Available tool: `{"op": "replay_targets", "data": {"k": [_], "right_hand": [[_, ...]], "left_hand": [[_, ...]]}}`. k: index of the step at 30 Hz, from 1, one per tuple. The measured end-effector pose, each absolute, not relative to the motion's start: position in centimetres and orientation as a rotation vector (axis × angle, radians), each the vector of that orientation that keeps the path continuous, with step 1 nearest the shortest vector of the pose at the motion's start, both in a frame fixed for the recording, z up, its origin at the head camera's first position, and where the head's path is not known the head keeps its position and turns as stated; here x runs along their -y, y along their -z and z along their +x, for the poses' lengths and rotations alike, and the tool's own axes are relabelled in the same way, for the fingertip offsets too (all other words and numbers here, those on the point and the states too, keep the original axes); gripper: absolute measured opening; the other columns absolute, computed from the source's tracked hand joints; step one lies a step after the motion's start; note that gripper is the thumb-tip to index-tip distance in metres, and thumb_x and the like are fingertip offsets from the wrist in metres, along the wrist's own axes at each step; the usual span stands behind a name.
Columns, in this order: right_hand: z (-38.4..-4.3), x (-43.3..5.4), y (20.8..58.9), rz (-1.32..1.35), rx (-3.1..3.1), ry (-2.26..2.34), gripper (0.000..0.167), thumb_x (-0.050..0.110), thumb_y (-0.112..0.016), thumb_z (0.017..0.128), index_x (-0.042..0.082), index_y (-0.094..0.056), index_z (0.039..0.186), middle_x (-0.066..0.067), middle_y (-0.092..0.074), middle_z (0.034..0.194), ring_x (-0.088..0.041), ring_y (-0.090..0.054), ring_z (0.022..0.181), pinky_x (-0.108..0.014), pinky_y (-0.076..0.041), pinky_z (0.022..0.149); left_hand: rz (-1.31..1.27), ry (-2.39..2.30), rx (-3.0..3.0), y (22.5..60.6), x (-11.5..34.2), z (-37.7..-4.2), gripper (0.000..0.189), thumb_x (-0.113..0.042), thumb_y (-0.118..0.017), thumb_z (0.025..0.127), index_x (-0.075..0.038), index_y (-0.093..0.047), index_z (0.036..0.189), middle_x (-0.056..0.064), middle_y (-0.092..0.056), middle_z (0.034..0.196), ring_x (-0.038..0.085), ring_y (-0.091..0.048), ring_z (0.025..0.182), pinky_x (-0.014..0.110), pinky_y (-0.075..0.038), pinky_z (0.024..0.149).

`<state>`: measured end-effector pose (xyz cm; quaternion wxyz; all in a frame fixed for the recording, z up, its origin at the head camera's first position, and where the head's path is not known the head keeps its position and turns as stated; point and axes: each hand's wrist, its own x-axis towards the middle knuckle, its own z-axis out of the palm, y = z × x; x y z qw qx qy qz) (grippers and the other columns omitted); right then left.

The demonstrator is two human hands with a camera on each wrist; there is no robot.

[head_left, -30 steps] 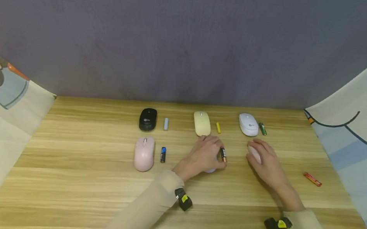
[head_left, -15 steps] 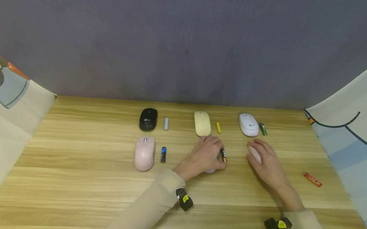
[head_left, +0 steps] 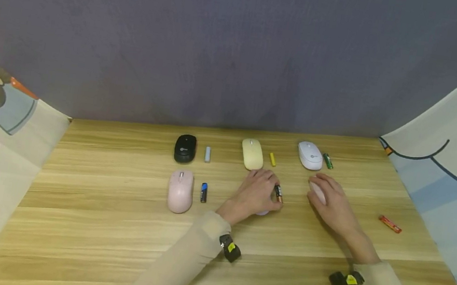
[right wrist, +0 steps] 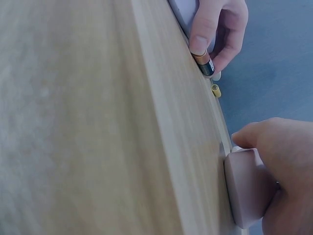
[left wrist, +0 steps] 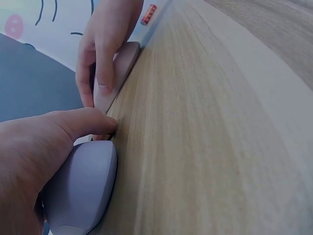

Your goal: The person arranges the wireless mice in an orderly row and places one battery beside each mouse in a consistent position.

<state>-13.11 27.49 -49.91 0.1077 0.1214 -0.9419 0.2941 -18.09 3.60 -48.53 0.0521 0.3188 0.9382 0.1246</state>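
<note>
My left hand (head_left: 253, 191) pinches a black and copper battery (head_left: 279, 193) between thumb and fingertips, low over the wooden table. Beneath that palm lies a lavender computer mouse (left wrist: 83, 181), mostly covered by the hand in the head view. A pale pink mouse (right wrist: 252, 186) rests on the table under my right hand (head_left: 336, 204), its thumb and fingers gripping the sides. The copper end of the battery shows by the left thumb in the right wrist view.
Behind the hands stand a yellow mouse (head_left: 252, 154) with a yellow battery (head_left: 272, 159) and a white mouse (head_left: 310, 155) with a green battery (head_left: 328, 161). Leftward are black (head_left: 185, 148) and pink mice with batteries. A red battery (head_left: 390, 224) lies far right.
</note>
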Motion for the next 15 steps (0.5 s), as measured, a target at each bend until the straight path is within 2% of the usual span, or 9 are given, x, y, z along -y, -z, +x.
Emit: {"op": "replay_targets", "data": {"k": [15], "right_hand": [[-13.16,-27.54,50.08,0.348,2.772,-0.884,0.040,0.010,-0.068,0.098,-0.004,-0.059,0.135,-0.029,-0.050,0.146,-0.052,-0.044,0.136,-0.070,-0.037,0.109]], "left_hand": [[1.006,-0.346,-2.864,48.47,-3.55,-17.79,0.066,-0.056,-0.074,0.089,-0.013,-0.062,0.138,0.002,-0.062,0.140,0.022,-0.050,0.138,0.037,-0.034,0.121]]}}
